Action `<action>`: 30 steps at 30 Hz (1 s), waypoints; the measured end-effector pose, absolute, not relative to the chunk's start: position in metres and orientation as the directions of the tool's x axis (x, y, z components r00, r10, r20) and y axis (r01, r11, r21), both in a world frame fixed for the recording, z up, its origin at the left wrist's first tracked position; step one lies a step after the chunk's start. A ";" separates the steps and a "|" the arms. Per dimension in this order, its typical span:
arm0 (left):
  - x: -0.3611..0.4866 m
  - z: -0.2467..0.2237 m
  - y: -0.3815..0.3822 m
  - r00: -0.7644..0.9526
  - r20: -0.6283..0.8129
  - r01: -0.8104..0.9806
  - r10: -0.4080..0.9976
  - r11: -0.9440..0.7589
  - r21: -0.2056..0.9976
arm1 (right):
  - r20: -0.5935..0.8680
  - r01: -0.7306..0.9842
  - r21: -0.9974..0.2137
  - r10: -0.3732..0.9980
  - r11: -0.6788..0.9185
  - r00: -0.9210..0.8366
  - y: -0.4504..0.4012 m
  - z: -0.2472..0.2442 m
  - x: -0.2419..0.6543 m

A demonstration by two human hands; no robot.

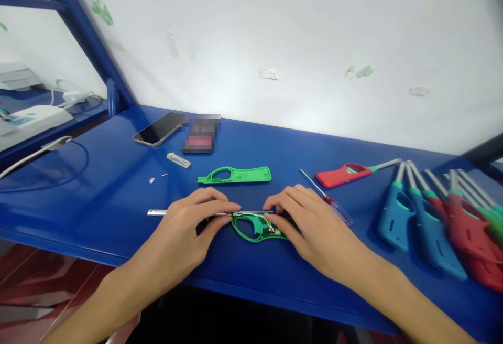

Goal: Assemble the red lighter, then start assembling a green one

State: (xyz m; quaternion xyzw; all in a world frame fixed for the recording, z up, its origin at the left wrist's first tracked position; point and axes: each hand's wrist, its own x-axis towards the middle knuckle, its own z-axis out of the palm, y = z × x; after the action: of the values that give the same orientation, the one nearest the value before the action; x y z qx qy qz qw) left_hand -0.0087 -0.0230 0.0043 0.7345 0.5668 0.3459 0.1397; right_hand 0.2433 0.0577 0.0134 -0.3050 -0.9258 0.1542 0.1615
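Observation:
A green gas lighter [251, 228] lies opened up on the blue table, its trigger and a thin white wire showing inside. My left hand [196, 213] is closed in a pinch near the base of its metal tube [156, 212], which sticks out to the left past the hand. My right hand [298, 213] pinches at the lighter's body end, where the wire runs; its fingers cover part of the body. Behind both hands rests the loose green half shell [251, 174]. To the right of my right hand lies a screwdriver [330, 201] with a red and clear handle.
A red lighter [341, 175] lies beyond the screwdriver. Several blue lighters [396, 215] and red lighters [469, 226] crowd the right side. At the back left are a phone [159, 129], a dark blurred packet [201, 134], a small clear part [178, 160] and tiny pieces [152, 180].

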 end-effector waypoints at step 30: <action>-0.028 -0.016 -0.035 0.292 0.319 0.754 0.902 -0.422 0.503 | 0.234 0.393 -0.542 0.583 0.743 -0.778 0.059 0.027 0.251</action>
State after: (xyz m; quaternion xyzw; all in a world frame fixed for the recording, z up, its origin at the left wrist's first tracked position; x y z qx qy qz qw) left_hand -0.0282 -0.0355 -0.0162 0.7934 0.5218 0.2856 0.1289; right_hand 0.2506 0.0585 0.0271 -0.2676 -0.9121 0.2388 0.1985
